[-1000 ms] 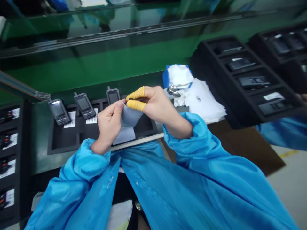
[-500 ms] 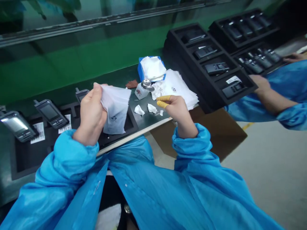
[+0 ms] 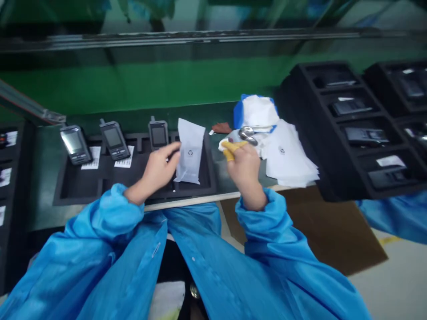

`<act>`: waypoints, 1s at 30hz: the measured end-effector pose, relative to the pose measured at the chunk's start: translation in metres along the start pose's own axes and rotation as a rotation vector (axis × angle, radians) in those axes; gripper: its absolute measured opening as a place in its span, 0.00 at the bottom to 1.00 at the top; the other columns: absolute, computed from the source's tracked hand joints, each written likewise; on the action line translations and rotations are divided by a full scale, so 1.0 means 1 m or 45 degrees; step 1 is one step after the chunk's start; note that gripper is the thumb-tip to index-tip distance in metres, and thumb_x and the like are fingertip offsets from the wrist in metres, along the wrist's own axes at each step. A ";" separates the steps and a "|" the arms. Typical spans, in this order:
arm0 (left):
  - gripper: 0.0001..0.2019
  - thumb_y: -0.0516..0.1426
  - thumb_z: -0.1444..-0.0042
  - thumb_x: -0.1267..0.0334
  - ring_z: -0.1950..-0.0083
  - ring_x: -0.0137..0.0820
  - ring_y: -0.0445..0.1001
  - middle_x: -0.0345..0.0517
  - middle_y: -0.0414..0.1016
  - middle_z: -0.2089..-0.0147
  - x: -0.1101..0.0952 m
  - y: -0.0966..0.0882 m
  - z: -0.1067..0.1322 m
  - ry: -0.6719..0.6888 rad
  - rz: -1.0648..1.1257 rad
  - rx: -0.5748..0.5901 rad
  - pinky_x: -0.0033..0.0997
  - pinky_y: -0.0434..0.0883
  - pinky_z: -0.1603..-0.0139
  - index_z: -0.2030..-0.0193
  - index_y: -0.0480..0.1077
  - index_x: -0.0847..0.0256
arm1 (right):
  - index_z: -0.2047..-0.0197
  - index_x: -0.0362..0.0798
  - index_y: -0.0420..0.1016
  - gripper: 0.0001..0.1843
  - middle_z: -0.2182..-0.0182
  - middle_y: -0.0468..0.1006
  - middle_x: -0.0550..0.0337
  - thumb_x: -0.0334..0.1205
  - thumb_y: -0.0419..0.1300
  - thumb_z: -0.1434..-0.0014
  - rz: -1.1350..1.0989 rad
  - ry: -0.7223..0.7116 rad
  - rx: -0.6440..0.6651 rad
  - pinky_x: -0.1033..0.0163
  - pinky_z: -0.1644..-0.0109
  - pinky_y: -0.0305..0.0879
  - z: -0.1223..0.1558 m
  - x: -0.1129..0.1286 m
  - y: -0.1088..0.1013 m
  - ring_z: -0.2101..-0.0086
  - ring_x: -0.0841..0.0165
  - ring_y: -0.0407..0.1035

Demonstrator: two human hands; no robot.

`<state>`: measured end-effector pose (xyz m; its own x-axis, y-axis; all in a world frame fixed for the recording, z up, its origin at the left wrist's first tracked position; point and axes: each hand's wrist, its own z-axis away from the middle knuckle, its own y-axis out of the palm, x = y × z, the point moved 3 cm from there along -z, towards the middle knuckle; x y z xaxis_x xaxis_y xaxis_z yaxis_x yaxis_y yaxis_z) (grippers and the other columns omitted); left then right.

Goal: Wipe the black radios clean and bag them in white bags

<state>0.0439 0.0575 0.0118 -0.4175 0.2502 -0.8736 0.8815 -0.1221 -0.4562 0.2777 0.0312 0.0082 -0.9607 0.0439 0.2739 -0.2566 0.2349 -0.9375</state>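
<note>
My left hand (image 3: 159, 168) grips the left edge of a small white plastic bag (image 3: 190, 149) with a recycling mark, which stands upright at the right end of a black foam tray (image 3: 100, 189). Three handheld devices (image 3: 114, 140) stand in the tray's back slots, with barcode labels in front of two. My right hand (image 3: 245, 166) hovers to the right of the bag. Its yellow-capped fingertips are pinched together near small white scraps on the green bench. What they pinch is hidden.
A stack of white bags (image 3: 288, 158) lies right of my right hand, behind it a blue box of white wipes (image 3: 256, 109) and a shiny metal piece (image 3: 247, 132). Black trays with devices (image 3: 353, 133) fill the right side. A co-worker's blue sleeve (image 3: 396, 215) shows at the right.
My left hand lowered the white bag from in front of me into the foam tray. My right hand moved left and forward, toward the scraps. The view swung back to the left.
</note>
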 end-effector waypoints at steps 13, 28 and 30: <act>0.22 0.52 0.36 0.60 0.33 0.50 0.64 0.68 0.66 0.36 0.042 -0.009 0.062 0.215 -0.907 0.110 0.61 0.56 0.31 0.41 0.68 0.73 | 0.52 0.53 0.77 0.21 0.53 0.76 0.56 0.38 0.42 0.30 0.033 -0.810 0.158 0.52 0.48 0.44 -0.079 0.131 0.066 0.51 0.61 0.57; 0.21 0.49 0.36 0.66 0.32 0.50 0.64 0.69 0.65 0.35 0.041 -0.006 0.064 0.211 -0.852 0.108 0.61 0.56 0.31 0.40 0.67 0.76 | 0.52 0.55 0.75 0.21 0.53 0.76 0.57 0.36 0.42 0.31 -0.048 -0.735 0.254 0.48 0.44 0.44 -0.064 0.131 0.076 0.49 0.64 0.58; 0.21 0.49 0.36 0.66 0.32 0.50 0.64 0.69 0.66 0.36 0.042 -0.004 0.064 0.210 -0.819 0.091 0.61 0.56 0.30 0.40 0.67 0.76 | 0.54 0.55 0.76 0.19 0.56 0.77 0.58 0.36 0.44 0.33 -0.081 -0.853 0.358 0.51 0.45 0.47 -0.049 0.133 0.077 0.51 0.66 0.60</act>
<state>0.0086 0.0069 -0.0336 -0.8110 0.4373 -0.3887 0.4487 0.0386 -0.8928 0.1355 0.1026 -0.0168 -0.7780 -0.5868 0.2242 -0.2451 -0.0451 -0.9685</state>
